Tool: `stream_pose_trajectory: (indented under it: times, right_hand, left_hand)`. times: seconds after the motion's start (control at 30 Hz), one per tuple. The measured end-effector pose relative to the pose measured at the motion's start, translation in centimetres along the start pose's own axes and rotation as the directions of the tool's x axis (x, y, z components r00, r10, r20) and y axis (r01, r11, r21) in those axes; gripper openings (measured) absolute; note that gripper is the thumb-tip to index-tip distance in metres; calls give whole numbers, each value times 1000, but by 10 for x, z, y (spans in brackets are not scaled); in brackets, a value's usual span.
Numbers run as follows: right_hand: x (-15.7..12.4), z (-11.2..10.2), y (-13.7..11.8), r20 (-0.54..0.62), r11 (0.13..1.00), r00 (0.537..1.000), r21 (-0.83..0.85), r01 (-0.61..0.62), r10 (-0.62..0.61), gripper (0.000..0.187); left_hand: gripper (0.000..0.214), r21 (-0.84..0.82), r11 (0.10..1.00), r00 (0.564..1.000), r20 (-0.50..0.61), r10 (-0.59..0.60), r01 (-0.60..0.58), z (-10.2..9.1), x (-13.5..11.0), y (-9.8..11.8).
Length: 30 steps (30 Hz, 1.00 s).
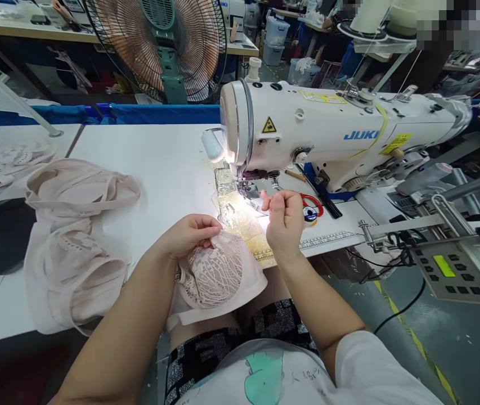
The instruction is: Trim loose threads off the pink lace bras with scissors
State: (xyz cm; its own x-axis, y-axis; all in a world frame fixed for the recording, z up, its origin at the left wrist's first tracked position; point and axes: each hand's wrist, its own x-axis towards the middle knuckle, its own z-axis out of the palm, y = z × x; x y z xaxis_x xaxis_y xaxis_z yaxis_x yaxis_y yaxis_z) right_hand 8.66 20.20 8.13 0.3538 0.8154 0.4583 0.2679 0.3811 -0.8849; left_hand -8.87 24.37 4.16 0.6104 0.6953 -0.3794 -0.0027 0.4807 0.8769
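Lace cup at the desk edge, my fingers close to the needle.

My left hand (193,230) pinches the lace cup (216,275) against the front edge of the desk (159,163), half over my lap. My right hand (284,220) hovers just beside the presser foot (250,189) of the sewing machine (328,135), fingertips pressed together, perhaps on a thread too fine to see. I judge two risks: a pricked finger if the machine starts, and the cup slipping off the edge.

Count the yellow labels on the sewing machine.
3. Warning triangle near the needle end, top label on the arm's upper face, front label right of the logo. The machine's back is hidden, so there may be more.
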Motion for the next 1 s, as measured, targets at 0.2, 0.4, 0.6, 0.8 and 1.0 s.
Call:
stream_pose_trajectory:
  times: [0.2, 0.4, 0.6, 0.8, 1.0]
  right_hand:
    - [2, -4, 6, 24, 979, 993, -167, 117, -115, 15]
    - [-1, -2, 8, 94, 998, 996, -63, 15, -9, 14]
    - [0, 1, -2, 420, 751, 771, 260, -607, 478, 7]
    - [5, -1, -3, 447, 681, 660, 143, -718, 603, 19]
    - [8, 0, 7, 471, 801, 707, 3, -599, 527, 8]
  left_hand:
    - [16, -14, 1000, 999, -21, 25, -25, -3, 0, -1]
    - [16, -67, 996, 999, -14, 51, -52, -5, -1, 0]
    - [14, -55, 996, 998, -24, 64, -65, -4, -2, -1]
    - [12, -31, 996, 996, -20, 85, -85, -4, -1, -1]
    - [12, -25, 1000, 999, 48, 19, -18, -5, -2, 1]
